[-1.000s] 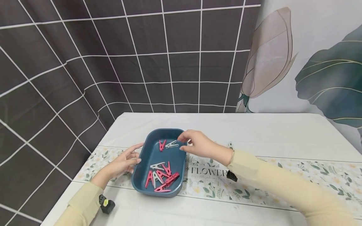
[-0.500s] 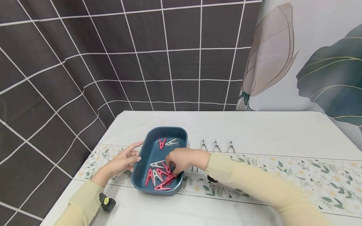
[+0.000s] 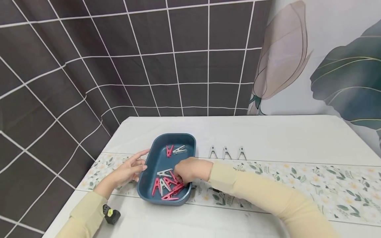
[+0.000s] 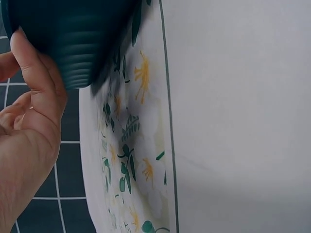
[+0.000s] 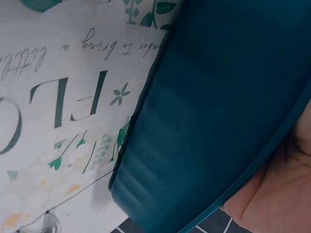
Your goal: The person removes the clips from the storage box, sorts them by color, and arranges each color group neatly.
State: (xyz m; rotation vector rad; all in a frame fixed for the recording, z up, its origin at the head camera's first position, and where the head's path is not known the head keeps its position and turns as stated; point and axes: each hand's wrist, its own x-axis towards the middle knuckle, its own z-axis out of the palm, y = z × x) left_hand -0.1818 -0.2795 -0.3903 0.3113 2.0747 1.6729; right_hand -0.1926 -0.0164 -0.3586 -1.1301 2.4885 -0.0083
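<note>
A dark blue tray (image 3: pixel 141 190) on the table holds pink clothespins (image 3: pixel 156 186) and whitish clothespins (image 3: pixel 162 186), heaped in its near half. A pink clothespin (image 3: pixel 169 151) and a pale one (image 3: pixel 180 149) lie apart at its far end. My left hand (image 3: pixel 126 172) rests against the tray's left side, fingers extended; the left wrist view shows fingertips touching the tray wall (image 4: pixel 73 43). Over the right rim reaches my right hand (image 3: pixel 189 170), its fingers bent down onto the heap at pink clothespins. Its fingertips are hidden, so a grip cannot be made out.
Right of the tray, three grey-white clothespins stand in a row (image 3: pixel 226 152). A floral printed band (image 3: pixel 285 185) with lettering crosses the white tablecloth (image 3: pixel 268 132). Behind the table hangs a dark gridded curtain (image 3: pixel 190 66).
My right hand came from the tray's far right rim to the near heap, uncovering the clothespin row, then its fingers drew in a little. My left hand has stayed at the tray.
</note>
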